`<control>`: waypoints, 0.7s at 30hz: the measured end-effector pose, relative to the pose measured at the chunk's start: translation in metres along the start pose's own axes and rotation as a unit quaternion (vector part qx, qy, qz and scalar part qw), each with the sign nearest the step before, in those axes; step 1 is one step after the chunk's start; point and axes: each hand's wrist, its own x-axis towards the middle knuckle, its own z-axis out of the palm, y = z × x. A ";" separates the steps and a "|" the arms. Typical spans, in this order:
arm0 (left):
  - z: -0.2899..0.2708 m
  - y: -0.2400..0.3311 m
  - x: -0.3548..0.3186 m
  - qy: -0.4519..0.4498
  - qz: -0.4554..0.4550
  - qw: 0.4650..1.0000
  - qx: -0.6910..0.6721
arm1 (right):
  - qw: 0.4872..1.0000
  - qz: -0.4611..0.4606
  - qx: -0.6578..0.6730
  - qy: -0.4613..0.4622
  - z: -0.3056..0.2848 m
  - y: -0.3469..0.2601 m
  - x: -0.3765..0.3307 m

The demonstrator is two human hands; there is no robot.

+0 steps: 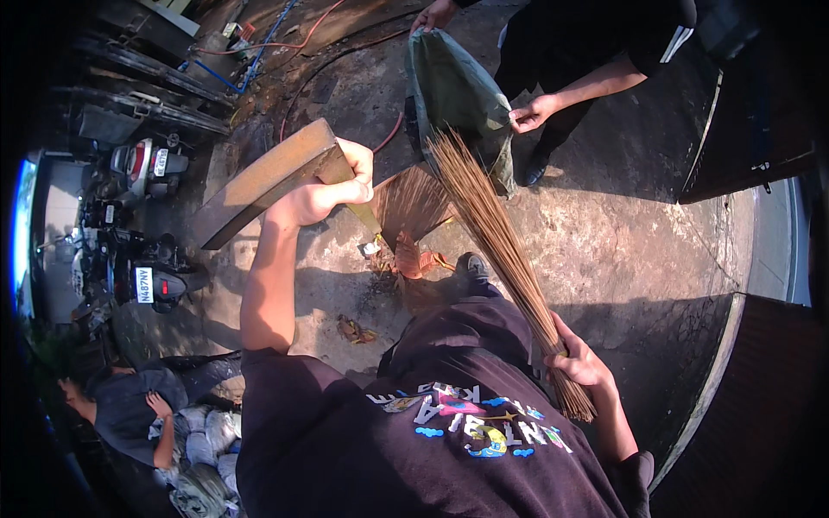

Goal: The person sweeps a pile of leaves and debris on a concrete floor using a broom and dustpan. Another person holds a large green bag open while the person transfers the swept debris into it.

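Observation:
My left hand (326,192) is closed round a brown, rusty-looking, box-shaped piece, apparently a dustpan (268,181), raised and tilted. A thin yellowish edge slants down beside that hand. My right hand (580,361) grips a stick broom (501,233) near its bound end. The broom's loose tips point up and away, at the mouth of a green sack (458,86). Another person's hands (535,112) hold the sack open. Between my hands, a fan-shaped brown patch (413,203) shows above large dry leaves (419,259); I cannot tell what it is.
More dry leaves (356,330) lie on the concrete ground (622,250) by my shoe (472,266). Parked motorcycles (164,281) stand at left. A person (138,410) sits lower left beside stuffed sacks (203,445). Hoses (341,53) trail across the far ground; a dark panel (751,121) stands right.

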 end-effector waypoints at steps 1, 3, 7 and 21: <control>-0.007 -0.019 -0.024 0.045 -0.013 0.999 -0.002 | 1.000 0.004 -0.004 0.004 0.008 -0.001 0.002; -0.009 -0.049 -0.066 0.156 -0.044 0.987 -0.014 | 0.999 0.019 -0.047 0.008 0.023 -0.005 0.014; 0.008 -0.147 -0.107 0.320 -0.094 0.943 0.010 | 0.980 0.050 -0.191 0.000 0.039 -0.015 0.066; 0.048 -0.375 -0.034 0.254 -0.479 0.834 0.099 | 0.730 0.053 -0.681 0.038 0.055 -0.041 0.163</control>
